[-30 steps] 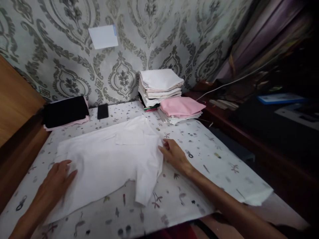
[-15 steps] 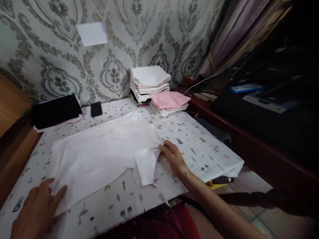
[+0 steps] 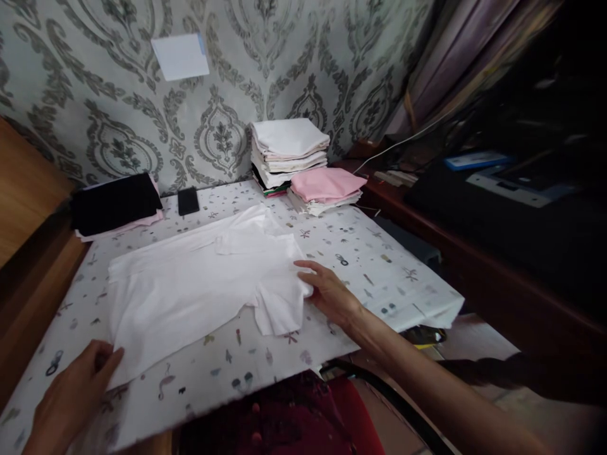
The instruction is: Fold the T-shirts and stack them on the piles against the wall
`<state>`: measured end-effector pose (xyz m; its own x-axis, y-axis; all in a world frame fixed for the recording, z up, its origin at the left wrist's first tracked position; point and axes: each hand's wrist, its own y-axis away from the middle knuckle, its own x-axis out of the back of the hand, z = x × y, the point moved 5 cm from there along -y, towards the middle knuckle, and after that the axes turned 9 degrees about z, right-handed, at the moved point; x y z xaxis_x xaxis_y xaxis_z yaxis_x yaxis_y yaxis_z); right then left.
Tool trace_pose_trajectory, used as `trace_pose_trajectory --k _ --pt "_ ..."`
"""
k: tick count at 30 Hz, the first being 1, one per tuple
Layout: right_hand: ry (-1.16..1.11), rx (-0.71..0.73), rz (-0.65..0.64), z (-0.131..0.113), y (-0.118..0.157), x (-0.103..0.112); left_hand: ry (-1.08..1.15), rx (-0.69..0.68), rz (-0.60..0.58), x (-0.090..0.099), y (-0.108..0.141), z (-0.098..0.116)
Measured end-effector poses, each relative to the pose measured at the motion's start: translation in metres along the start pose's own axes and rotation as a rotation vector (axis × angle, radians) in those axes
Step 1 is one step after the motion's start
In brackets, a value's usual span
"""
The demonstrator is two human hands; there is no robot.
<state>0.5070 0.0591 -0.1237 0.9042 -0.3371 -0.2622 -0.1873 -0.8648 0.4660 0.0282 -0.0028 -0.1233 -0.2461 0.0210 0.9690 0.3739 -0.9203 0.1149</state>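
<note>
A white shirt (image 3: 190,284) lies spread out on the patterned table cover (image 3: 265,366), its sleeve toward the near right. At its lower left corner, my left hand (image 3: 78,392) pinches the cloth edge between thumb and fingers. Over at the collar end, my right hand (image 3: 327,292) has its fingers apart, the fingertips beside or on the shirt's right edge.
Behind the shirt stand a tall stack of folded white cloths (image 3: 289,139) and a lower stack topped with pink (image 3: 327,184). A black folded cloth (image 3: 116,203) and a dark phone (image 3: 188,201) lie at the back left. A dark desk (image 3: 474,265) borders the right.
My left hand has closed on the shirt's near left corner. The fingers of my right hand have opened from their pinch at the collar end. The view has shifted slightly.
</note>
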Motion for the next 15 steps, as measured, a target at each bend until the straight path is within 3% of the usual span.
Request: trace_pose_trajectory --k 3,7,11,15 --pt "-0.004 0.033 0.009 -0.005 0.004 0.003 -0.016 0.032 0.002 0.001 0.001 -0.001" --pt "0.308 0.128 0.025 0.001 0.011 0.007 -0.011 -0.023 0.113 0.009 0.005 0.012" --pt "0.561 0.221 -0.097 0.012 0.017 0.003 -0.007 0.008 0.191 0.015 0.006 0.017" --pt "0.547 0.143 -0.204 0.012 0.021 0.005 0.117 0.046 0.176 0.018 0.0 0.003"
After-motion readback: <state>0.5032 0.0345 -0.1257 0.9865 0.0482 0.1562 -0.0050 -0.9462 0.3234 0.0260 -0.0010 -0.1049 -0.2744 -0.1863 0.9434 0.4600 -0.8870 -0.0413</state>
